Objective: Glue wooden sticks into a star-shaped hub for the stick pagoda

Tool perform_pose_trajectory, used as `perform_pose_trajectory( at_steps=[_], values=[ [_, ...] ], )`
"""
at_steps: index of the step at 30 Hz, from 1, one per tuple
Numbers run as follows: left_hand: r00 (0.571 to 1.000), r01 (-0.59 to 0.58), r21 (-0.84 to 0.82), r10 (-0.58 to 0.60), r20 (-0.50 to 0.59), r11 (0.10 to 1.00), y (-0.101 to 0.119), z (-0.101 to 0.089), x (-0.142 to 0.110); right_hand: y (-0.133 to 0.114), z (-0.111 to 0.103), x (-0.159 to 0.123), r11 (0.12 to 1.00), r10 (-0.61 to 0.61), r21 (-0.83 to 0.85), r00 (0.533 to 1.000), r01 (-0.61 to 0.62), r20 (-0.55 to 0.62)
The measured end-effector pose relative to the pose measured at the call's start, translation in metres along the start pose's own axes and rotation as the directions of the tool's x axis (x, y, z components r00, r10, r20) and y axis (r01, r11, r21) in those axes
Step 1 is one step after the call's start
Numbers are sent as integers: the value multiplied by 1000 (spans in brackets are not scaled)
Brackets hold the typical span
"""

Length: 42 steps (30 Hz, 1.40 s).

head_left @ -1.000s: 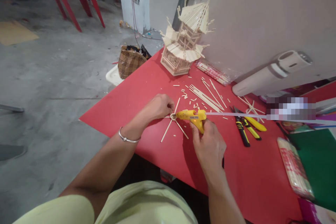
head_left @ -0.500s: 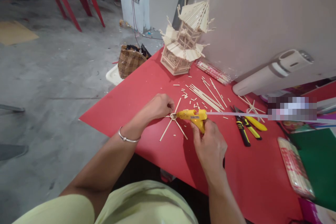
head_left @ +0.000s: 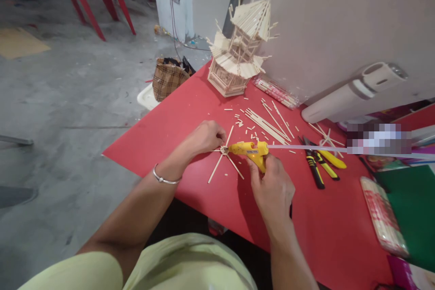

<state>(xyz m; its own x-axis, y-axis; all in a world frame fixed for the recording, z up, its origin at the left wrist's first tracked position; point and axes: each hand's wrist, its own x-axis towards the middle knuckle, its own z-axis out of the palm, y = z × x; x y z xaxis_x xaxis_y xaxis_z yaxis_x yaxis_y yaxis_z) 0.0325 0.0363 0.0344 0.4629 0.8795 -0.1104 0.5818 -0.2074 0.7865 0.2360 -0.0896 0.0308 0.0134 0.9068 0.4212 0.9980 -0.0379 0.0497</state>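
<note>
My right hand point(head_left: 273, 183) is wrapped round the handle of a yellow hot glue gun point(head_left: 251, 149), a long clear glue stick point(head_left: 306, 147) running out of its back. The gun's nozzle touches or almost touches the hub of a star-shaped frame of wooden sticks point(head_left: 218, 168) lying on the red table point(head_left: 163, 131). Just beyond the hub, my left hand point(head_left: 208, 137) is closed with its fingertips pinched together, partly covering the frame's left side. What those fingertips hold, if anything, is too small to make out.
A stick-built pagoda point(head_left: 234, 54) stands at the back. Loose sticks point(head_left: 267, 126) and short cut pieces lie beyond the frame. Black-and-yellow pliers point(head_left: 316, 163), a second stick star point(head_left: 326, 138), a white tumbler point(head_left: 353, 93) and packed sticks point(head_left: 384, 215) are on the right.
The stick frame shifts very slightly near the nozzle. Both hands and the glue gun stay almost in place.
</note>
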Motion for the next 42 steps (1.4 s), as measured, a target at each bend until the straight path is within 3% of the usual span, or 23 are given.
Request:
perform_pose_trajectory(
  at_steps=[20, 42],
  values=[
    [1000, 1, 16, -1, 9, 1000, 1, 1, 0, -3, 0, 1, 1000, -6, 20, 1000, 6, -17],
    [1000, 3, -11, -3, 3, 1000, 1, 1, 2, -3, -1, -2, 995, 59, 78, 997, -62, 48]
  ],
)
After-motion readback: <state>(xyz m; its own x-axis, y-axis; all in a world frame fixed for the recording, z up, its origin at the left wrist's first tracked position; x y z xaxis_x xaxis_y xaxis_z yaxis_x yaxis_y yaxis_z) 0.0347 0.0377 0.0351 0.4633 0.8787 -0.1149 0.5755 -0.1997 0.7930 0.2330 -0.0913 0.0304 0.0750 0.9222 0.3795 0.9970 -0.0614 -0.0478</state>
